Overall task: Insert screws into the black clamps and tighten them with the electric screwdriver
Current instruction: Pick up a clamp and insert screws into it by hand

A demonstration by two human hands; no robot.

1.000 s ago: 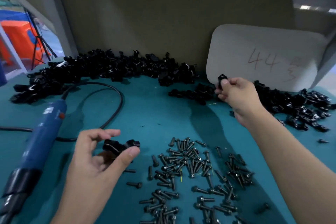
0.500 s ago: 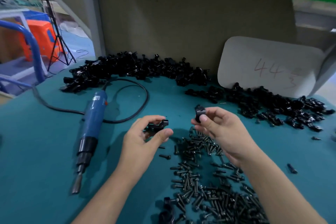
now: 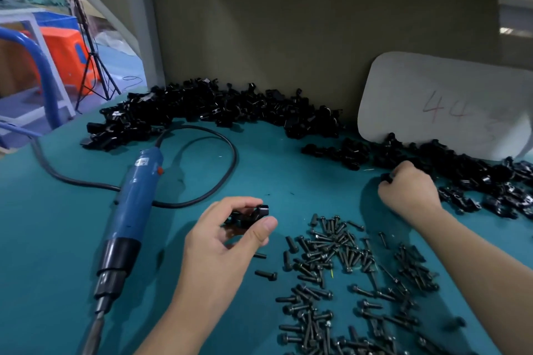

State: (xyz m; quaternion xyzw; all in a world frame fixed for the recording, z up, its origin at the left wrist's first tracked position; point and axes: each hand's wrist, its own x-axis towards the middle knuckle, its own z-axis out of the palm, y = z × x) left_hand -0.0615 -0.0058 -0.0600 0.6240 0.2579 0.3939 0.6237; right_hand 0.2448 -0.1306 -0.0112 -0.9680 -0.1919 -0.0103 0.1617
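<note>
Two bare hands were at work over a teal-covered table (image 3: 43, 239). The left hand (image 3: 227, 242), near the centre, pinched one black plastic clamp (image 3: 251, 215) between its thumb and curled fingers. The right hand (image 3: 409, 190), farther off and to the right, lay knuckles-up at the near edge of the right-hand heap of black clamps (image 3: 461, 170). Its fingers were curled tight on a small black part (image 3: 386, 177), of which only an end showed at the left of the fist; whether it was a whole clamp could not be told.

Many loose black screws (image 3: 340, 262) lay scattered at near right, between the two forearms, with a stray screw (image 3: 265, 274) just beside the left wrist.

One blue electric screwdriver (image 3: 135, 199) lay flat to the left of the left hand, touched by neither hand, with its black collar and metal bit pointing toward the near edge. Its black cable (image 3: 219, 147) left the far end, looped to the right and ran back across to the left edge of the table.

A second, larger heap of black clamps (image 3: 202, 106) lined the far side against a brown back panel (image 3: 288, 23). At far right a white rounded board marked "44" in red (image 3: 444, 106) leaned on that panel, its foot behind the right-hand heap.
</note>
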